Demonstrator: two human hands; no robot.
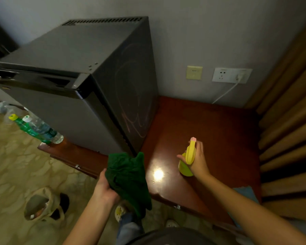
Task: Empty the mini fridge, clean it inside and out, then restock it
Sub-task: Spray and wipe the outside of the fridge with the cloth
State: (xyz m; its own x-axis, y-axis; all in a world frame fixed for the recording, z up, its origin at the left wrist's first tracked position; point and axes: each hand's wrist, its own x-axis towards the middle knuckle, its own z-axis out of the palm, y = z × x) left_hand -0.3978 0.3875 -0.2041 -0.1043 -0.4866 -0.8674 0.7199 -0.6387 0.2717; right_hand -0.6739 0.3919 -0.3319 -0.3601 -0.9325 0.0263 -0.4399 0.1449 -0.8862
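Left hand [104, 189], glossy counter [219, 138], patterned carpet [11, 165]

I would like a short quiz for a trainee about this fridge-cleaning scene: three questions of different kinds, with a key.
1. True or false: the left hand holds a green cloth.
2. What does the right hand grip? A) a sponge B) a yellow spray bottle C) a plug
3. Fill in: pinkish scribbles mark the mini fridge on its ___ panel.
Key: 1 true; 2 B; 3 side.
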